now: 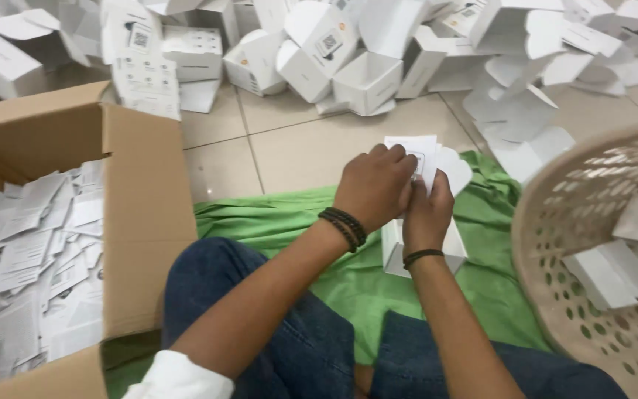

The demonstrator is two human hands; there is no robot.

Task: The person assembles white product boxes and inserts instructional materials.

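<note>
Head view looks down over my crossed legs in dark blue jeans [289, 332], and I see both hands meeting over a small white cardboard box [424, 247] with its flaps open. My left hand [374, 185], with dark beaded bracelets on the wrist, curls its fingers closed over the top of the box's upright flap [411, 148]. My right hand [428, 210], with a thin dark band on the wrist, is wrapped around the same box just beside the left, fingers closed on its upper part. The two hands touch each other. The box sits slightly right of centre, held above a crumpled green cloth [275, 222] that is spread over the pale tiled floor [297, 148] and under my knees.

On the left stands a large open brown corrugated carton [145, 214], and inside it lies a loose heap of white printed paper leaflets [38, 258]. At the right edge, near me, a round beige plastic basket with a perforated wall [555, 295] holds white cardboard pieces. Across the far side of the floor, well apart from my hands, sprawls a pile of empty white cardboard boxes [348, 59] with flaps open, lying at all angles.
</note>
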